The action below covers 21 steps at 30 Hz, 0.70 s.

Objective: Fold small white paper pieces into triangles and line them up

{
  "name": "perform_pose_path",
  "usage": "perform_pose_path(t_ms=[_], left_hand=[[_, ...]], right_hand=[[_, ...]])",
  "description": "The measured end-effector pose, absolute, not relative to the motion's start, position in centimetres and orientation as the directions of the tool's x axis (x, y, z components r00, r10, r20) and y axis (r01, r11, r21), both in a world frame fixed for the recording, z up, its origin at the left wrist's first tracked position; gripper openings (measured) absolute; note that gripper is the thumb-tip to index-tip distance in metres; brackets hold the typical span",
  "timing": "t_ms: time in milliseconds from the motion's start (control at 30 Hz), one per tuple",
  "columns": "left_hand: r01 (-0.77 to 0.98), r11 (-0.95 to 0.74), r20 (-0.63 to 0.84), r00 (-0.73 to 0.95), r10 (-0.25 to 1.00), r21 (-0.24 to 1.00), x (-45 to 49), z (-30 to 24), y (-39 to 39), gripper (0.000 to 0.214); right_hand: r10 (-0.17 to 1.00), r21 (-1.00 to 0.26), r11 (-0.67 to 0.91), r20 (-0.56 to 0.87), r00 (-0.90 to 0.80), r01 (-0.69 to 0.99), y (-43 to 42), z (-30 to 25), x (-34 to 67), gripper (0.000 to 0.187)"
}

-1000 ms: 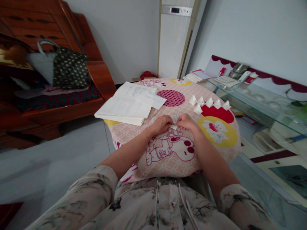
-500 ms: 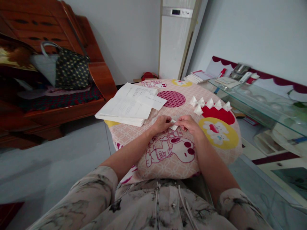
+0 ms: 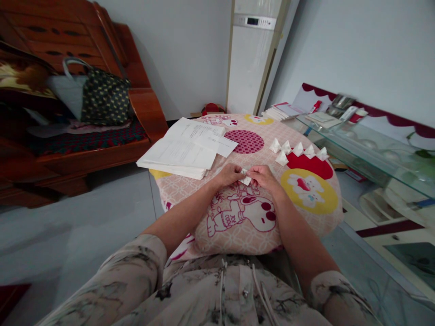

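Note:
Between my two hands is a small folded piece of white paper (image 3: 245,179), held just above the patterned tablecloth (image 3: 238,244). My left hand (image 3: 228,175) pinches its left side, fingers closed. My right hand (image 3: 263,176) grips the right side, with thumb and fingertips pressed together. The fingers hide much of the paper, so its exact folds cannot be made out. Beyond my right hand, several small pointed folded-paper pieces (image 3: 298,150) stand in a row, and one more (image 3: 282,158) sits nearer to me.
A stack of printed paper sheets (image 3: 176,151) lies at the table's left, a loose sheet (image 3: 217,142) on top. At the right stands a glass shelf (image 3: 367,145) with metal containers and a red-white cup (image 3: 357,115). A wooden bench (image 3: 146,108) holds a dark patterned bag (image 3: 105,97).
My right fingers have shifted slightly left along the folded paper, closer to my left hand. The camera view has tilted a little; the other things stay where they were.

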<state>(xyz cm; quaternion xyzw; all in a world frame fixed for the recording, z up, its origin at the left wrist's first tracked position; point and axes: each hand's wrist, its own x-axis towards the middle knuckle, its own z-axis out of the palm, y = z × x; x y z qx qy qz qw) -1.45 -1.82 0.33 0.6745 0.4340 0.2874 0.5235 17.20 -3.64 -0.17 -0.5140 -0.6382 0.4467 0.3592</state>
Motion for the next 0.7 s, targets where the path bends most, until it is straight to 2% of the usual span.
perform_pose_path(t_ms=[400, 700], left_hand=[[0.181, 0.106, -0.181, 0.473, 0.862, 0.978, -1.4, 0.9, -2.1, 0.021], [0.085, 0.177, -0.196, 0.47, 0.861, 0.981, -2.0, 0.4, -1.5, 0.014]], right_hand=[[0.984, -0.961, 0.006, -0.043, -0.171, 0.276, -3.7, 0.2, 17.8, 0.032], [0.988, -0.978, -0.006, -0.037, -0.148, 0.207, -3.6, -0.1, 18.8, 0.032]])
